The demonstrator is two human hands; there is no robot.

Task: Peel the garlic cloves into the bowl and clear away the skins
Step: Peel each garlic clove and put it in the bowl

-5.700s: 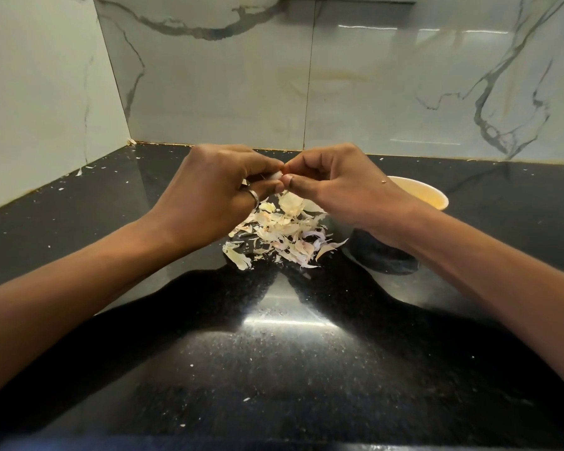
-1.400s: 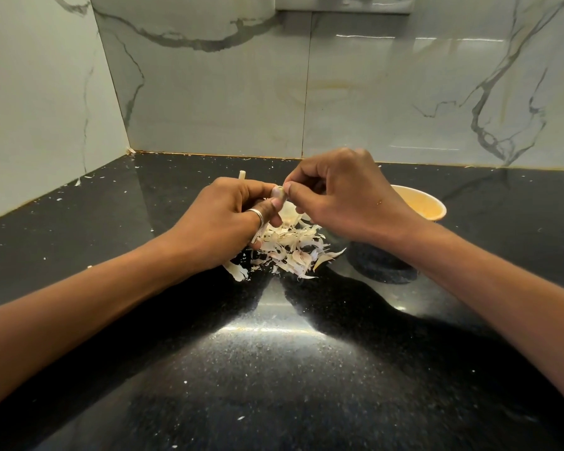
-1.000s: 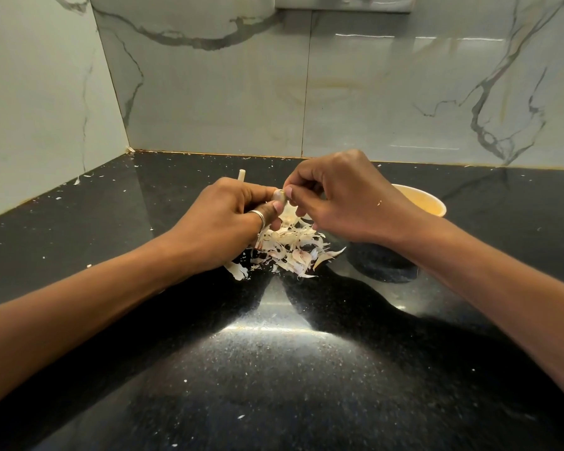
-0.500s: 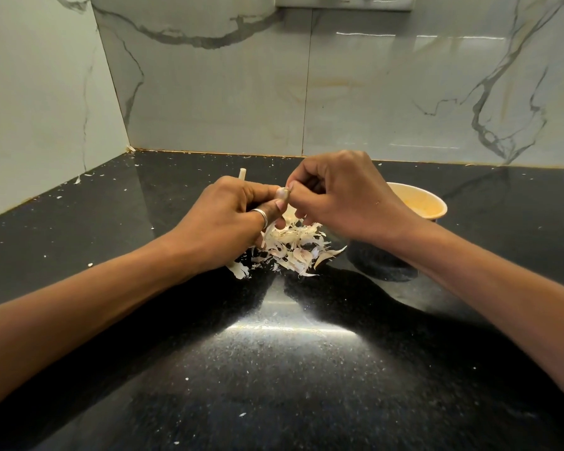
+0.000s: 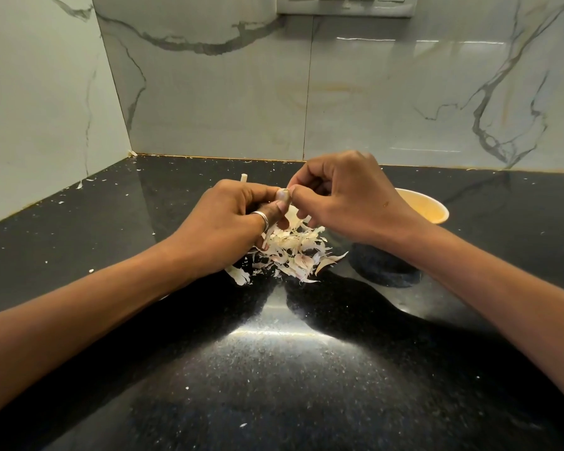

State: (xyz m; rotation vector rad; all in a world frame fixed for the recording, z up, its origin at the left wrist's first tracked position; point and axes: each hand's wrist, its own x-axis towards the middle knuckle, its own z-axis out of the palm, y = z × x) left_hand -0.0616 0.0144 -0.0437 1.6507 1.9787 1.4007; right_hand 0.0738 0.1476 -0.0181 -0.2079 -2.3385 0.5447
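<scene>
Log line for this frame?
peeling | left hand, right hand pinch garlic clove | skins piled on counter | bowl behind right hand

A black speckled countertop (image 5: 183,379) is seen, polished enough that a bright streak of light (image 5: 271,333) is reflected on it. It is enclosed at the back by a glossy pale wall tile (image 5: 215,102) with grey marble veining, and at the left by a side wall (image 5: 36,102) of the same kind. A vertical seam (image 5: 307,92) is visible in the back wall. A white switch plate (image 5: 345,6) is cut off by the top edge.
</scene>
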